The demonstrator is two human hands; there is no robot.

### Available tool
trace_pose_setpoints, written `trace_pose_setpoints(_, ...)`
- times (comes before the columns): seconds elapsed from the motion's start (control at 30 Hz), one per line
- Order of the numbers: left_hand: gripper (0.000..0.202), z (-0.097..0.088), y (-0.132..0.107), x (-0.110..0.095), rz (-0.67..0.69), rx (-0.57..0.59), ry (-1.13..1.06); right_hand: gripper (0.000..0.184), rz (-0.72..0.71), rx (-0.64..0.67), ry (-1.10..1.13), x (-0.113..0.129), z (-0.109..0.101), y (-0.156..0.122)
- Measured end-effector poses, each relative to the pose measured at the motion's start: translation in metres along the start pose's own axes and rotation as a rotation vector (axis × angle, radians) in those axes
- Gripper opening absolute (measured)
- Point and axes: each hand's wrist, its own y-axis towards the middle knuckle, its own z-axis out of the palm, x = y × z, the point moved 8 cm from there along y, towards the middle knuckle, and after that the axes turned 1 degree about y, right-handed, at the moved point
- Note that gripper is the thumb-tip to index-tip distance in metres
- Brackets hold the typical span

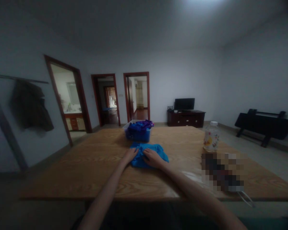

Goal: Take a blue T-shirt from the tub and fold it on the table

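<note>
A crumpled bright blue cloth (159, 149) lies on the wooden table, spread in a rough bundle; whether it is fabric or thin plastic is hard to tell. On its left edge rests my left hand (131, 155), its fingers stretched forward over the material. My right hand (153, 158) bends its fingers down into the middle of the blue cloth and grips a fold of it. Just beyond the cloth stands a clear bluish plastic bin (138, 135), heaped with purple and dark blue cloths (141, 125).
The wooden table (86, 172) spans the foreground. Toward its right side a clear bottle (211, 137) with a printed label and white cap stands upright. Nearer me lies a blurred-out dark object (222, 172) with a white loop. A TV cabinet (186, 118) stands at the far wall.
</note>
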Motion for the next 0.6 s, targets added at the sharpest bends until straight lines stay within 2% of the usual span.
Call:
trace_pose_setpoints(0.1,0.050,-0.001,-0.001,-0.001,0.001,0.003,-0.009,0.012,-0.033,0.024,-0.003,0.008,0.004,0.002)
trace_pose_setpoints(0.17,0.051,-0.002,-0.002,-0.002,0.000,0.007,-0.006,0.011,-0.014,0.028,-0.016,0.004,0.004,0.003)
trace_pose_setpoints(0.27,0.051,-0.003,-0.003,-0.002,-0.011,0.011,-0.005,0.008,0.053,0.011,-0.040,-0.014,0.002,0.003)
trace_pose_setpoints(0.47,0.049,-0.004,-0.003,-0.003,-0.012,0.005,-0.024,0.009,0.206,-0.053,-0.071,-0.064,-0.005,-0.004)
trace_pose_setpoints(0.53,0.049,-0.003,-0.002,-0.003,-0.023,0.009,-0.016,0.008,0.245,-0.081,-0.057,-0.073,-0.008,-0.007)
trace_pose_setpoints(0.6,0.050,-0.003,-0.002,-0.003,-0.027,0.011,0.000,0.008,0.243,-0.086,-0.030,-0.071,-0.009,-0.007)
